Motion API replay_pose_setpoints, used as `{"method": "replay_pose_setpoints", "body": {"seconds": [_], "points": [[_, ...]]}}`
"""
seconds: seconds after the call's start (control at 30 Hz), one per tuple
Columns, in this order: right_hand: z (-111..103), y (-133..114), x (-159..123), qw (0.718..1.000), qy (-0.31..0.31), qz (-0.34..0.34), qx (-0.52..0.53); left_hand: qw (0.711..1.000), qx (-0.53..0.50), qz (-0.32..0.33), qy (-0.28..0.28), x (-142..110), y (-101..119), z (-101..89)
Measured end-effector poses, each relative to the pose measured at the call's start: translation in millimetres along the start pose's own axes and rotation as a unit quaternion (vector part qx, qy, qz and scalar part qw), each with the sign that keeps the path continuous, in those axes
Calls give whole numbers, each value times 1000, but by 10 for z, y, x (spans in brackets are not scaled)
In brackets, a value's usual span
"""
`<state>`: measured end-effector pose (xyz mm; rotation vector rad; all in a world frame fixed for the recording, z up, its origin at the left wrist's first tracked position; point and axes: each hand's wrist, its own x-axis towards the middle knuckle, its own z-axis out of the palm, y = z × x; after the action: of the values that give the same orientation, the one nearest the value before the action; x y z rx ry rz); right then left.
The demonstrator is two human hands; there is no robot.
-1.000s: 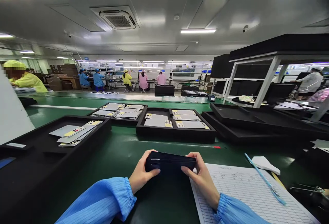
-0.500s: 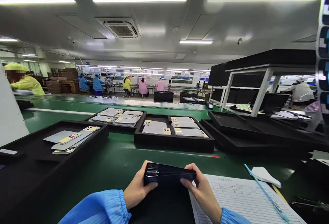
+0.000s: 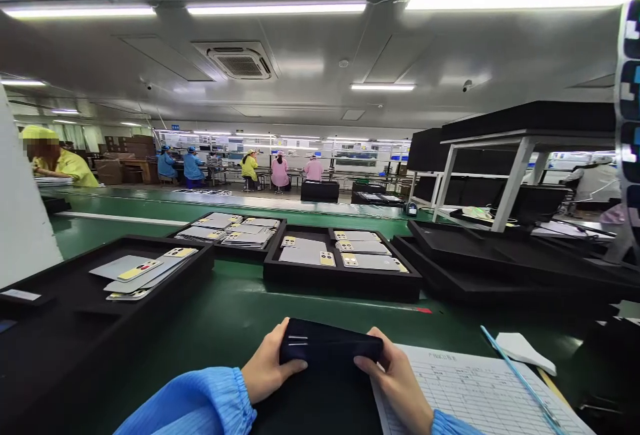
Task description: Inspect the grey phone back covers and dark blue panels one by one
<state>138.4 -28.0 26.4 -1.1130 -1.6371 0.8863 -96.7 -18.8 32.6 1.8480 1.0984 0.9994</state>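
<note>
Both my hands grip a dark flat stack of phone-shaped parts (image 3: pixel 330 348) edge-on, low over the green work surface (image 3: pixel 235 315). My left hand (image 3: pixel 267 368) wraps its left end, thumb across the front. My right hand (image 3: pixel 400 375) closes on its right end, over the corner of a printed form sheet (image 3: pixel 480 388). Both arms wear blue sleeves. Just beyond the stack sits a black tray (image 3: pixel 340 275) with grey phone back covers (image 3: pixel 310 252) in it.
Another black tray (image 3: pixel 165 282) with back covers lies at left, and a third one (image 3: pixel 227 228) is farther back. Empty black trays (image 3: pixel 475 262) are stacked at right under a white rack (image 3: pixel 515 168). A blue pen (image 3: pixel 520 378) rests on the form. Workers sit at distant benches.
The view has tilted slightly, and the stack and my hands sit a little lower in frame. The stack has turned a little in my fingers. My grip is the same.
</note>
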Motion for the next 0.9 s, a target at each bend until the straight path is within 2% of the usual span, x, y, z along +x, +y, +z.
{"method": "replay_pose_setpoints", "body": {"seconds": [0.1,0.27,0.47,0.63,0.8,0.9], "points": [[-6,-11,2,1000,1,-8,-9,999,35,9,-8,4,8,-29],[-14,-12,10,1000,-20,12,-17,996,83,-12,-13,36,-36,-71],[-7,-47,-3,1000,-7,4,-24,992,129,-3,16,55,18,-144],[14,-2,13,999,-12,9,-30,991,134,-3,8,63,21,-163],[9,-13,-11,999,-2,5,-35,991,134,11,27,57,-16,-126],[1,-29,-17,999,-17,1,-38,992,121,13,18,50,-64,-116]]}}
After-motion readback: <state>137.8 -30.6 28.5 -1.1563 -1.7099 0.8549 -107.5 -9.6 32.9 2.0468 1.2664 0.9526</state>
